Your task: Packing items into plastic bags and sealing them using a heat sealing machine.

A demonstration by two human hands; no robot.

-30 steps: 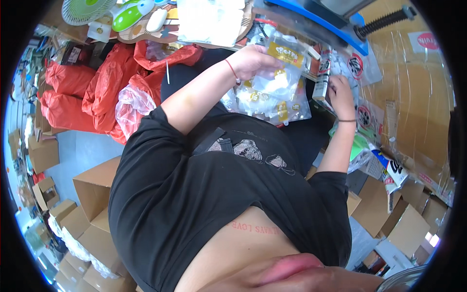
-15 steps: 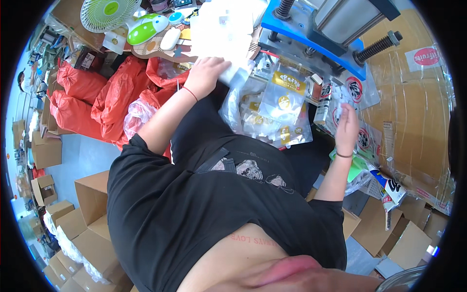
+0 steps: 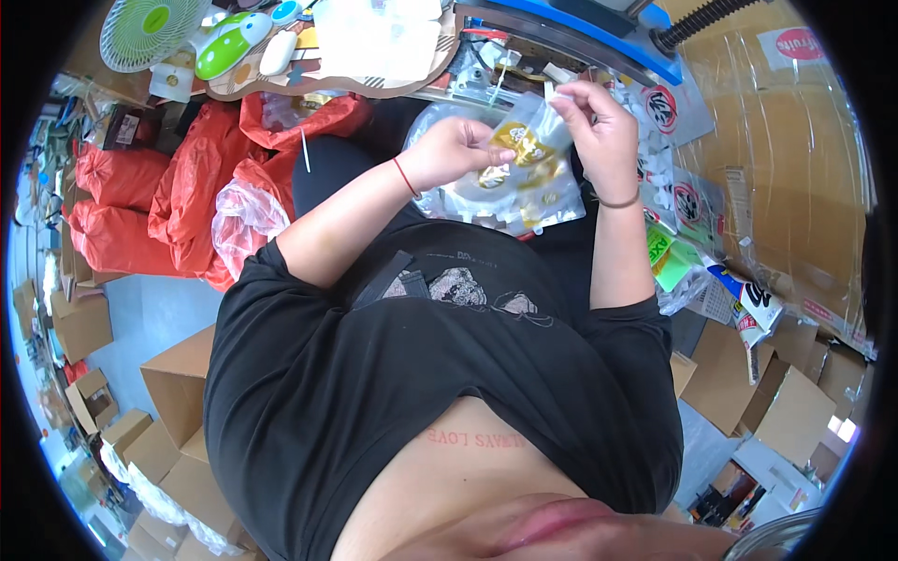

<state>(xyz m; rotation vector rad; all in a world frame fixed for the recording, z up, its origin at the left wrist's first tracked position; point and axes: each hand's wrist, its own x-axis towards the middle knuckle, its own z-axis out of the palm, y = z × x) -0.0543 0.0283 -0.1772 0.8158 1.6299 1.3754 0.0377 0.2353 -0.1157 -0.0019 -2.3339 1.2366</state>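
Note:
A clear plastic bag with a gold printed band (image 3: 535, 126) is stretched between my hands, over my lap. My left hand (image 3: 454, 154) pinches its left side between thumb and fingers. At the bag's upper right edge, the thumb and fingertips of my right hand (image 3: 603, 131) are closed on the plastic. Beneath it lies a heap of similar clear bags (image 3: 552, 201) with gold prints, partly covered by the held bag and my left hand.
Several red sacks (image 3: 122, 178) stand at the left. Ahead is a table with white sheets (image 3: 374, 42), a white mouse-shaped object (image 3: 278, 53) and a green-and-white fan (image 3: 154, 23). A blue-framed press (image 3: 580, 28) is at front right, beside a large cardboard box (image 3: 781, 168).
My left hand has come right from the white sheets to the bag. My right hand has moved up and left from beside the box and now grips the bag too. The view has shifted slightly.

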